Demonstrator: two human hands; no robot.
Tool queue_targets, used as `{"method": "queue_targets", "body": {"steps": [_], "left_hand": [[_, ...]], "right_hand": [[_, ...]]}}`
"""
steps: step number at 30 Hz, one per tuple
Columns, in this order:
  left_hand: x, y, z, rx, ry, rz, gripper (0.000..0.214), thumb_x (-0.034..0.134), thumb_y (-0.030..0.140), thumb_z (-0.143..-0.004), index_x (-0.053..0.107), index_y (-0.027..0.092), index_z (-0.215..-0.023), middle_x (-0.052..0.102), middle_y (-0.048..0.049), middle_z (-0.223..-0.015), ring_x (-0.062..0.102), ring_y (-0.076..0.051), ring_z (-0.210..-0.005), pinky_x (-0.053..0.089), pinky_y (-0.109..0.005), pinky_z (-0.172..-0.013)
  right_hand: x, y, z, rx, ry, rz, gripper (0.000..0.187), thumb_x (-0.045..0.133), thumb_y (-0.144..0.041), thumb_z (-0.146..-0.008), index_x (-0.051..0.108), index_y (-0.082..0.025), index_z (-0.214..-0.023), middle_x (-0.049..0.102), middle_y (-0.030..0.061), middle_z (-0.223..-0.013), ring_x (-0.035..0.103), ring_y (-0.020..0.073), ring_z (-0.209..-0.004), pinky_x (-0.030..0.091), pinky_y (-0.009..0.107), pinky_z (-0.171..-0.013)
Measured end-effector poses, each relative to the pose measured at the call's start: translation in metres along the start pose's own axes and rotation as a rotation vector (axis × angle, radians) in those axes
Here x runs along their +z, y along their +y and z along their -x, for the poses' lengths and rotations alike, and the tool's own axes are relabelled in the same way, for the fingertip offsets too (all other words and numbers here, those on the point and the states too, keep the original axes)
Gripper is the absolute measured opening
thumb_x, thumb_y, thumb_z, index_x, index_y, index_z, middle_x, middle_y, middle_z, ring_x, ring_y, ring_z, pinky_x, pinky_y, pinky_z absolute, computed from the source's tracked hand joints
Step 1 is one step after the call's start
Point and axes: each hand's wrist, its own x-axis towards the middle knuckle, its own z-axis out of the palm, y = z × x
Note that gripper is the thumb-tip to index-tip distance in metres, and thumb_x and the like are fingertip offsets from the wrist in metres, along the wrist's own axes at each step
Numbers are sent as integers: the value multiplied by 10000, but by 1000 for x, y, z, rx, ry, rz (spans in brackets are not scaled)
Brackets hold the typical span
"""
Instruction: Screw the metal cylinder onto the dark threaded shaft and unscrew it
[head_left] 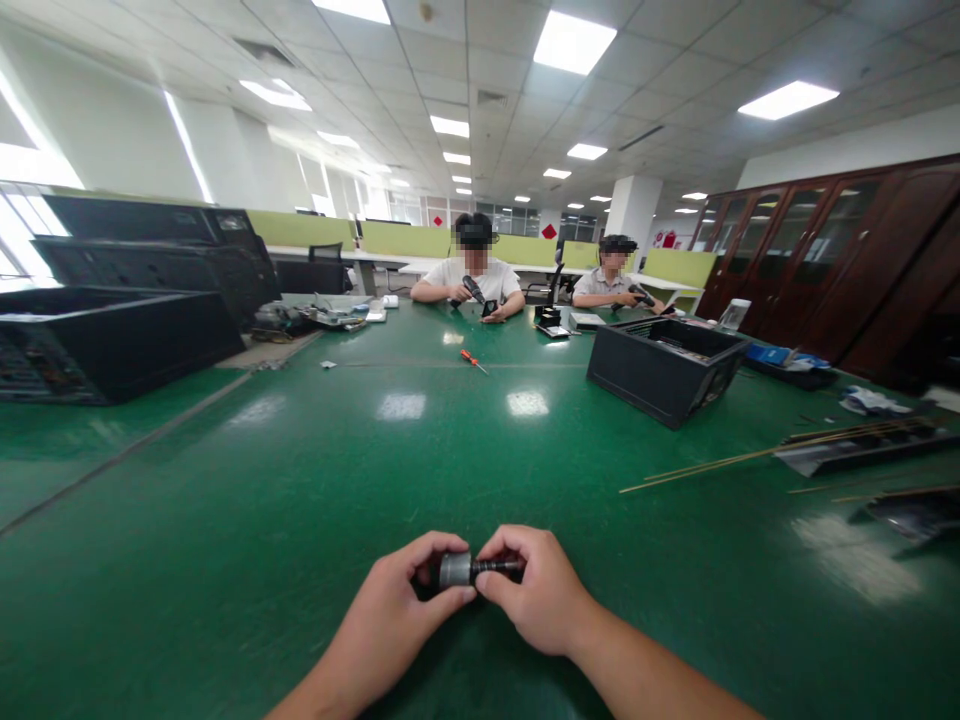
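Observation:
Low in the head view, my two hands meet over the green tabletop (pixel 360 470). Between the fingertips of my left hand (pixel 401 600) is a short silver-grey metal cylinder (pixel 454 570), gripped by thumb and fingers. A dark ribbed shaft (pixel 486 567) sticks out of the cylinder's right side. My right hand (pixel 536 585) is closed around that shaft, its thumb and forefinger pinching near the cylinder. The shaft's far end is partly hidden by my right fingers. The exact kind of part cannot be made out.
An orange-handled screwdriver (pixel 469 357) lies mid-table. A black computer case (pixel 660 365) stands right, beside thin rods (pixel 705 468); another case (pixel 142 345) stands left. Across the table, one person (pixel 450 280) holds a power drill (pixel 474 290); another person (pixel 592 285) sits farther right.

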Motion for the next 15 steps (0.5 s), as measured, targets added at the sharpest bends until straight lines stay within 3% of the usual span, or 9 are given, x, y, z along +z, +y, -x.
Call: {"method": "queue_targets", "body": {"steps": [15], "left_hand": [[0,-4,1,-10,21,-11,268,678,311,-768,672,233,-1024,705,-2,-920,626,-213,-850,450,-328,-800]], "right_hand": [[0,3,-1,9,2,-42,71,667,-195,-746,696,-180,-809,639,-12,-699,567,137,-643,410,232,-600]]}}
